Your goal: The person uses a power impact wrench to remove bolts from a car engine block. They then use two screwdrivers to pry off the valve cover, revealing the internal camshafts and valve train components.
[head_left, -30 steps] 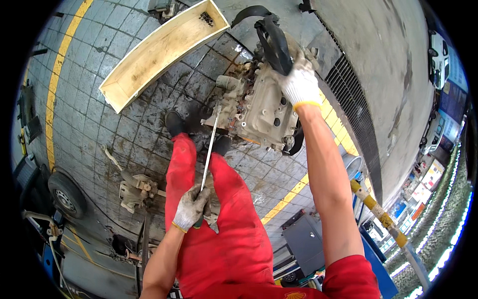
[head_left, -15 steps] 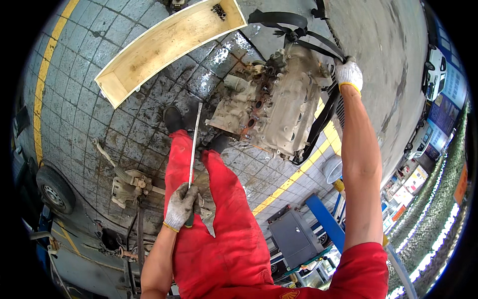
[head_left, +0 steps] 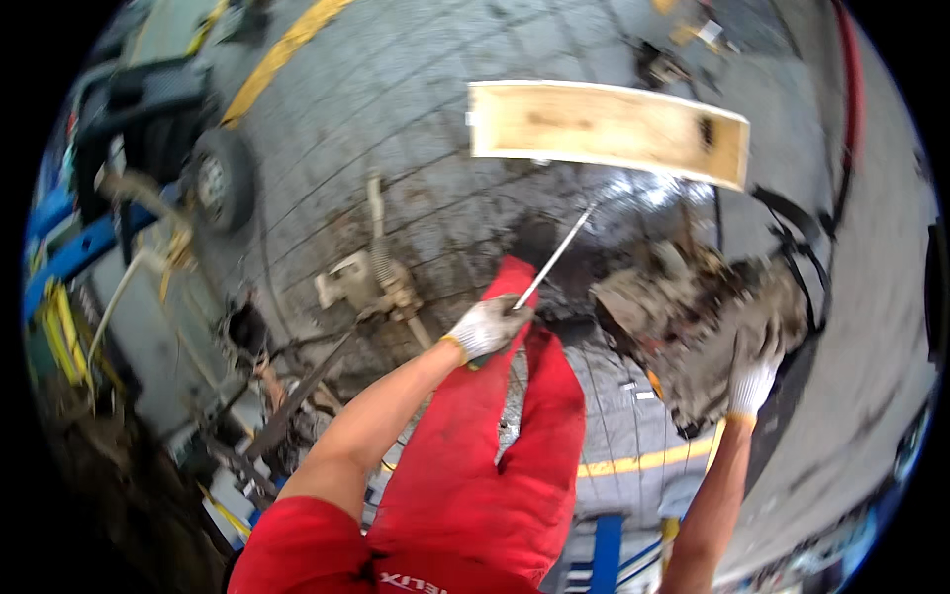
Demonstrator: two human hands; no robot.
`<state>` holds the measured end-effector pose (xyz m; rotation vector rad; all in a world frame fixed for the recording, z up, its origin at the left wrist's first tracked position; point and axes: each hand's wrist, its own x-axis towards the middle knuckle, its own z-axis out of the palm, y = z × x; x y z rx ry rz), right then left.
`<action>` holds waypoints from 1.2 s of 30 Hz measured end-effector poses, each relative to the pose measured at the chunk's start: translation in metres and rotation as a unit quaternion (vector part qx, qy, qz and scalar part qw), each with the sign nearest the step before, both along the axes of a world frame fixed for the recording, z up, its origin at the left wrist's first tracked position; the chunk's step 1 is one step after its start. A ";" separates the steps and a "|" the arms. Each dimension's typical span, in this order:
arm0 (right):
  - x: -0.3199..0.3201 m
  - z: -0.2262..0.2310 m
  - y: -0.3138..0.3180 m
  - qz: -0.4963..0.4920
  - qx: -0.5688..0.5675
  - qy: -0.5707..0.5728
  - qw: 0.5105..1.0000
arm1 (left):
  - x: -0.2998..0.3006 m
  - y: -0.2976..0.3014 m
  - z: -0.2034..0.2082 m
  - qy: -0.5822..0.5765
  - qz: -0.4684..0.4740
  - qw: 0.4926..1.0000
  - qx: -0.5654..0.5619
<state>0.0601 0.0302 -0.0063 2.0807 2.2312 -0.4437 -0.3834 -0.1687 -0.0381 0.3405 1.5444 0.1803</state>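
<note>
Okay, engine (head_left: 708, 346) sits near the yellow line (head_left: 638, 462), open floor (head_left: 332, 148) left of the box (head_left: 604, 124), left hand (head_left: 489, 329) clamped on a rod (head_left: 559, 253), right hand (head_left: 756, 371) now off the strap (head_left: 787, 208), spread on the engine.

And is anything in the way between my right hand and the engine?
Nothing visible: your gloved right hand seems to rest right on the engine, though the picture is blurred. The black strap lies past the engine's upper right end, not between them.
</note>
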 end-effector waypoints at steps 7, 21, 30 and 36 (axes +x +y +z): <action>-0.048 -0.033 -0.091 0.080 0.011 -0.276 0.958 | -0.065 -0.124 0.020 0.113 0.069 0.991 -0.020; -0.039 -0.023 -0.069 0.090 -0.218 -0.242 0.941 | -0.111 -0.304 0.074 0.170 0.207 0.957 -0.117; -0.175 0.032 -0.012 -0.024 -0.261 -0.076 0.962 | -0.136 -0.185 0.176 0.027 0.362 0.931 0.041; -0.359 0.137 -0.110 -0.068 -0.486 0.369 0.789 | -0.120 -0.110 0.223 -0.086 0.397 0.897 0.172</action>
